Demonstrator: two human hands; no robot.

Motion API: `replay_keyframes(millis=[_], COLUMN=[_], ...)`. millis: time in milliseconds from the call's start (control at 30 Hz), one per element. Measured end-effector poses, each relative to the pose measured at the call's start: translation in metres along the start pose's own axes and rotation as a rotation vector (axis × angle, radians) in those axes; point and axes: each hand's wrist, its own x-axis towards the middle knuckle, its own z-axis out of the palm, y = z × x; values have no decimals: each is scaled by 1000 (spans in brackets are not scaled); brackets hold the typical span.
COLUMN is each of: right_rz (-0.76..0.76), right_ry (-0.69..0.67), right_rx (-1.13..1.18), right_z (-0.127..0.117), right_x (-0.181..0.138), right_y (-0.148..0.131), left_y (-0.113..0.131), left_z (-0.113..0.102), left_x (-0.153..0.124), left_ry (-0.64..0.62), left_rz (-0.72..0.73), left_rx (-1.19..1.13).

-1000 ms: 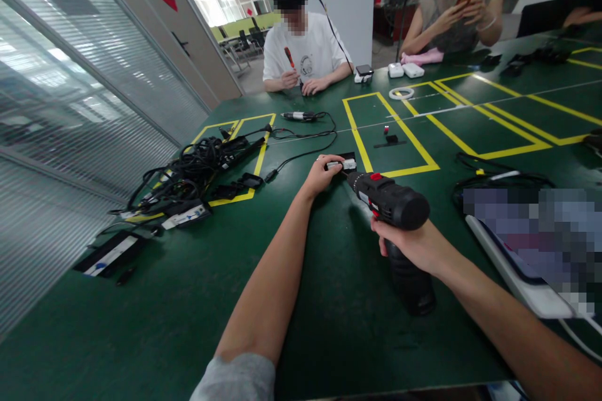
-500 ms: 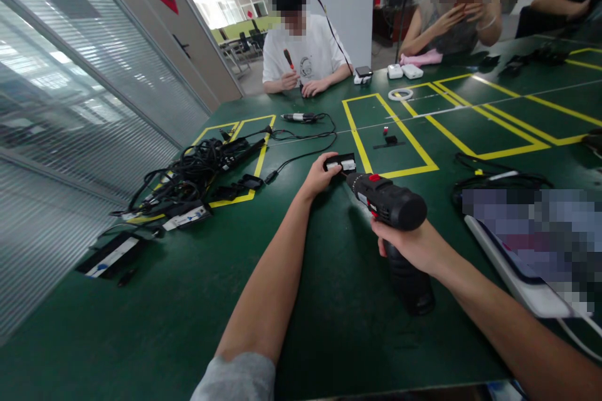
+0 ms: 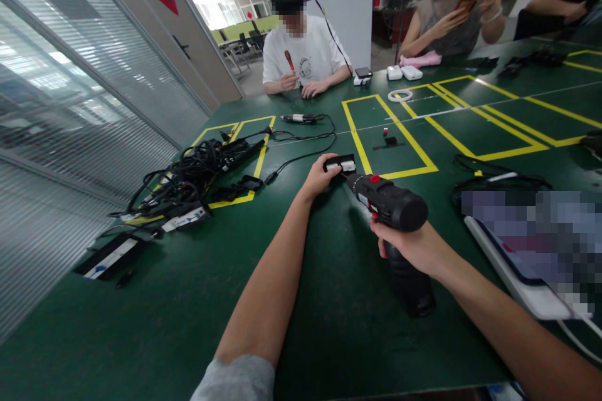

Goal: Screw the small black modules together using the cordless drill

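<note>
My left hand (image 3: 318,177) reaches forward and grips a small black box with a white label (image 3: 340,164) that lies on the green table (image 3: 188,301). My right hand (image 3: 414,245) is wrapped around the handle of a black cordless drill with red trim (image 3: 392,207). The drill's nose points at the black box and sits right next to it. The drill's battery base rests near the table below my wrist.
A tangle of black cables and power adapters (image 3: 197,169) lies at the left. Yellow tape outlines (image 3: 390,131) mark the table. A white power strip (image 3: 512,276) lies at the right. Across the table a person (image 3: 303,53) holds a red screwdriver; another person (image 3: 451,19) sits at the far right.
Both my hands have stayed nearly still with the drill at the box. The person at the far right has moved their hands near their face.
</note>
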Motion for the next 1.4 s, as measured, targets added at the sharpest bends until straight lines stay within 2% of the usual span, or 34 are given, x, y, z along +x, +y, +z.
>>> replay_keyframes(millis=[200,633,833,1133,1400], right_rz=[-9,20,18,9,23], right_ry=[-8,6,11,3,5], right_rx=[27,-67,-18,-111,-75], right_z=[0,1,1,1,2], right_x=[2,0,1,1,1], right_y=[5,2,3,4,6], left_y=[2,-4,-2,-1,-3], left_z=[1,1,1,3,3], left_x=[-2,1,0,-1,1], left_ry=[7,35,28,44,42], left_rz=[-17,13,25,17,19], left_rx=[9,44,47,49,30])
